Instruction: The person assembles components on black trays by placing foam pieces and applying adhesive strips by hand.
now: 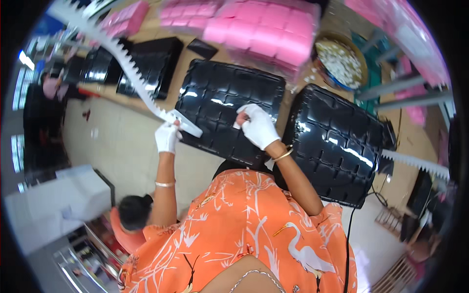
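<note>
My left hand (167, 136), in a white glove with bare fingertips, is closed round a long white toothed strip (132, 73). The strip runs to the upper left, and its short smooth end (190, 128) lies over the left edge of a black moulded plastic tray (228, 100). Over the middle of that tray is my right hand (256, 128), gloved the same way, its fingers curled in a pinch. A small white piece (237, 125) shows at those fingertips; its kind is unclear. A second black tray (337, 141) lies close by on the right.
Pink wrapped bundles (264, 31) sit at the back. A round tub (342, 61) of small white pieces stands back right. More black trays (151, 66) are at left. Another toothed strip (415, 162) juts out at right. One person (133, 215) is low on the left.
</note>
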{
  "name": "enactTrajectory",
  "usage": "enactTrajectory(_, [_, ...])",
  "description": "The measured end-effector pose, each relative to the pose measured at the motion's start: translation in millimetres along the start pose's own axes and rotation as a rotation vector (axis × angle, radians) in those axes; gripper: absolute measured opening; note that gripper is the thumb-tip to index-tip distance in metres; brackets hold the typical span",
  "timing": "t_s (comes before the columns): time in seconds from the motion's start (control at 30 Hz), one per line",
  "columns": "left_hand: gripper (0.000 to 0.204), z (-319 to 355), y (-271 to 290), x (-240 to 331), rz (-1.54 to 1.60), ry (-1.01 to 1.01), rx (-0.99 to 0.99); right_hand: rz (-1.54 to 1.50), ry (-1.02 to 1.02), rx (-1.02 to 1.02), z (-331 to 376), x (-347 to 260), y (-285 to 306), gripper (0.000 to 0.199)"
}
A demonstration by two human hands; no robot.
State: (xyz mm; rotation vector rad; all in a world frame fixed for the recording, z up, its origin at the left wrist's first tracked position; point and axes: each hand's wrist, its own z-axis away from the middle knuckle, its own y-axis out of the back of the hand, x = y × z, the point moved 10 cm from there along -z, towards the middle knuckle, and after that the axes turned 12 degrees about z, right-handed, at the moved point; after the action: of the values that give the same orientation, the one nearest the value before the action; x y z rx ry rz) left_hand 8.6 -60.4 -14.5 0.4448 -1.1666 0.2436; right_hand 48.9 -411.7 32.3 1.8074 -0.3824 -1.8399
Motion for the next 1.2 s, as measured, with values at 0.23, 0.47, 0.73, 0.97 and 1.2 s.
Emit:
enactTrajectory(0.23, [0.032,2,70,-25,0.207,-0.132,0.291,0.110,0.118,-0.113,8,5,-41,0.006])
enactTrajectory(0.47, [0.015,104,42,-159,0.391,0.141,0.367,0.151,0.078,-0.114,12,10,-65,0.005])
enactTrajectory(0.73, [0.037,162,95,-323,-0.672,0.703,0.198,0.334,0.235,-0.043,12,11,-71,0.011])
enactTrajectory(0.97, [0.036,179,159,-519,-0.694,0.893,-0.024,0.429,0.259,-0.129,18,8,-84,0.008])
enactTrajectory(1.2, [0.040,143,225,-555,-0.988,0.980,-0.006,0.642,0.289,-0.163,16,11,-88,0.013])
